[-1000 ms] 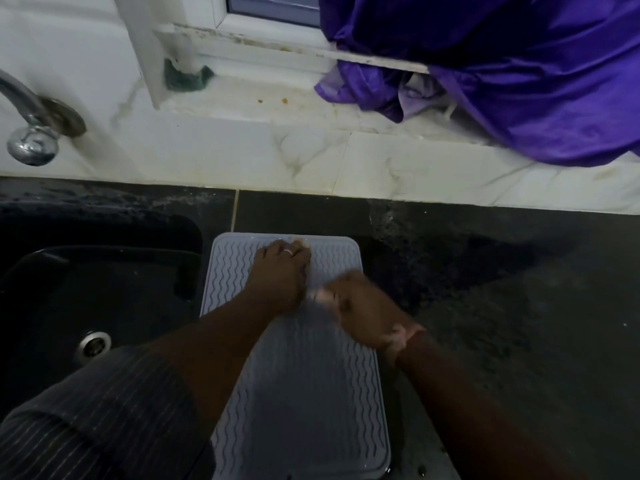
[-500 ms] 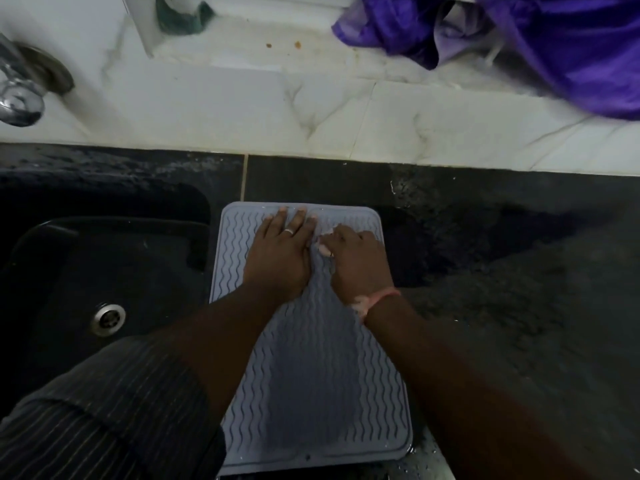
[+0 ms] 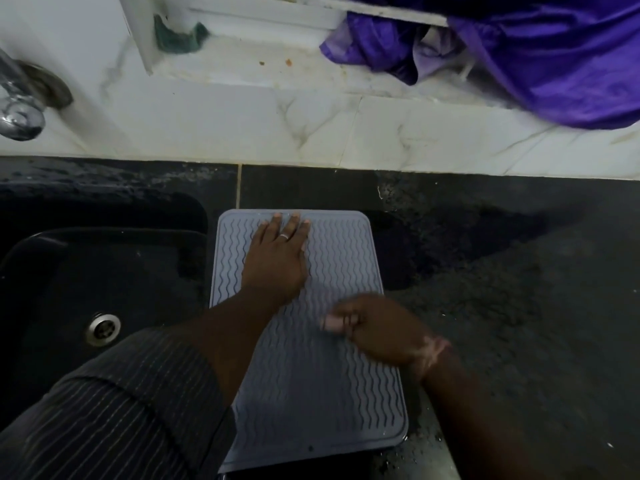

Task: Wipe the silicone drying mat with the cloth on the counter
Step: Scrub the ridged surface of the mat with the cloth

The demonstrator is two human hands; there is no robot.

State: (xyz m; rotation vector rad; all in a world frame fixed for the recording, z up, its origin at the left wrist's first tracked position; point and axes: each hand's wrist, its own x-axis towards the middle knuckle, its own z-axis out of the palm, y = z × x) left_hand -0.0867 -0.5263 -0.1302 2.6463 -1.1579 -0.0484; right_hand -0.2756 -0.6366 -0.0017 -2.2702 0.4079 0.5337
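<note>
The grey silicone drying mat (image 3: 332, 393), ribbed with wavy lines, lies on the dark counter beside the sink. My left hand (image 3: 277, 258) rests flat on the mat's far part, fingers together, a ring on one finger. My right hand (image 3: 381, 327) is blurred over the mat's right middle, fingers curled around a small pale pinkish cloth (image 3: 331, 322), of which only a bit shows at the fingertips.
A black sink (image 3: 104, 289) with a steel drain (image 3: 103, 329) lies left of the mat. A tap (image 3: 20, 109) sticks out at far left. Purple fabric (image 3: 536, 60) hangs over the white marble sill. The wet dark counter (image 3: 519, 306) spreads to the right.
My right hand has slid with the cloth from the mat's far end toward me, to its right middle. My left hand stays flat near the far edge.
</note>
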